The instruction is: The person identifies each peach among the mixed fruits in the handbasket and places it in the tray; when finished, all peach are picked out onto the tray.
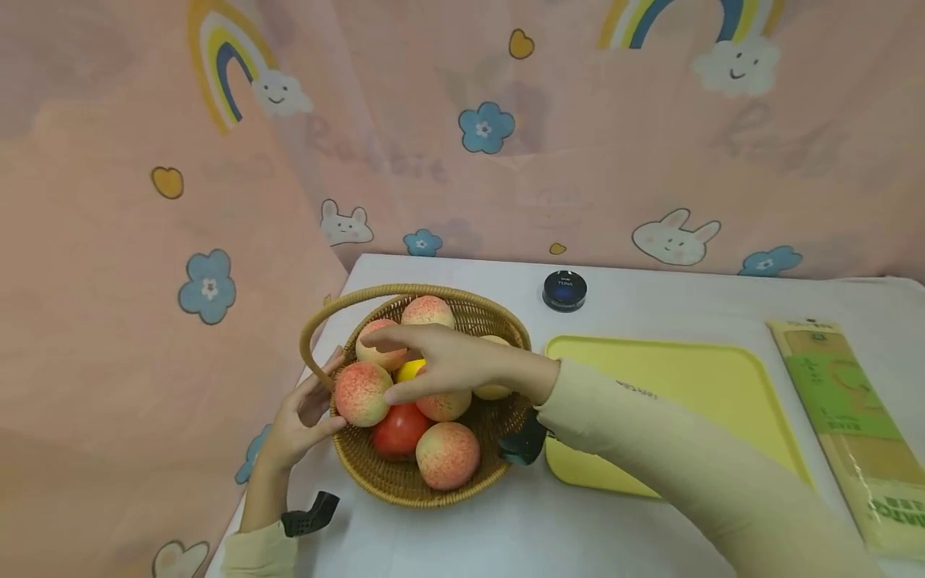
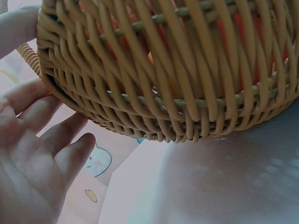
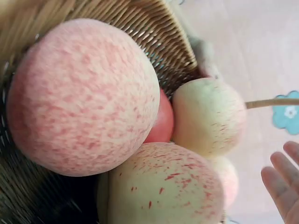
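Observation:
A wicker basket [image 1: 419, 501] with an arched handle [image 1: 405, 289] holds several peaches, a round red fruit [image 1: 400, 433] and something yellow [image 1: 409, 370]. My left hand [image 1: 298, 421] grips the basket's left side, its thumb at the rim and its fingers against the outer wicker [image 2: 154, 93]. Over the fruit reaches my right hand [image 1: 451, 361], pointing left with fingers extended and nothing held. Its thumb overlaps the leftmost peach [image 1: 359, 393] in the head view; its index finger is over another peach [image 1: 377, 337]. In the right wrist view, the fingers [image 3: 282, 179] appear apart from the peaches [image 3: 84, 98].
Right of the basket lies a yellow tray [image 1: 665, 347], partly behind my right sleeve. A small round dark tin [image 1: 564, 291] labelled tuna stands behind it. A long green-and-tan packet [image 1: 853, 401] lies at far right. A pink patterned cloth [image 1: 405, 96] hangs behind the white table [image 1: 448, 554].

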`<control>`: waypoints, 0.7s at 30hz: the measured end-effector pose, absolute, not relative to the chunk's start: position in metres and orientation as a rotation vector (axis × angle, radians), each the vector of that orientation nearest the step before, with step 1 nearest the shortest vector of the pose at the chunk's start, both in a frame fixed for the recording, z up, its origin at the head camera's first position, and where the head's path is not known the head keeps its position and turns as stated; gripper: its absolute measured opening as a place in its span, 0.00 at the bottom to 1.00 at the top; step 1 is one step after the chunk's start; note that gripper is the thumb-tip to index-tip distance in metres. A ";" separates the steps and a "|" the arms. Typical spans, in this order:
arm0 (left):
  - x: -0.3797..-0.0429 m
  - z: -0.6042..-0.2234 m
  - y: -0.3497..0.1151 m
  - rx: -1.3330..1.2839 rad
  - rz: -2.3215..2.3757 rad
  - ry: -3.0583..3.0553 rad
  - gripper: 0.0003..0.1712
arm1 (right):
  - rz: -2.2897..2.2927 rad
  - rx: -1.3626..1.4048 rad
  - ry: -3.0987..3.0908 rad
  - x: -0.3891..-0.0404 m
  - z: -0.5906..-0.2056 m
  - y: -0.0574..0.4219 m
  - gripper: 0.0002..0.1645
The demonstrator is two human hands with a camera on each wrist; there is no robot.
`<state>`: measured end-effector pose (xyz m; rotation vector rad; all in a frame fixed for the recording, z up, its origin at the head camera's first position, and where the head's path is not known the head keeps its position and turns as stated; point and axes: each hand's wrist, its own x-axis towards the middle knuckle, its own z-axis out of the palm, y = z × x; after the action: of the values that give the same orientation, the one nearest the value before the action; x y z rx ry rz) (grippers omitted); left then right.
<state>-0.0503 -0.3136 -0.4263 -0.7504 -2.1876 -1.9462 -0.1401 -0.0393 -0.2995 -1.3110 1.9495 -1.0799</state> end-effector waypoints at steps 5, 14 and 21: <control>-0.050 -0.426 -0.315 -0.745 -1.951 -2.207 0.44 | -1.001 -1.277 1.912 -0.151 -0.306 -0.063 0.41; -0.048 -0.427 -0.312 -0.768 -1.916 -2.205 0.44 | -0.958 -1.241 1.850 -0.158 -0.326 -0.085 0.42; -0.048 -0.424 -0.312 -0.706 -1.905 -2.246 0.44 | -0.856 -1.311 1.953 -0.155 -0.331 -0.090 0.44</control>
<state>-0.0478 -0.3119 -0.4241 -0.7058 -2.2463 -1.9050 -0.1551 -0.0899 -0.3311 -1.3111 1.9531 -0.8564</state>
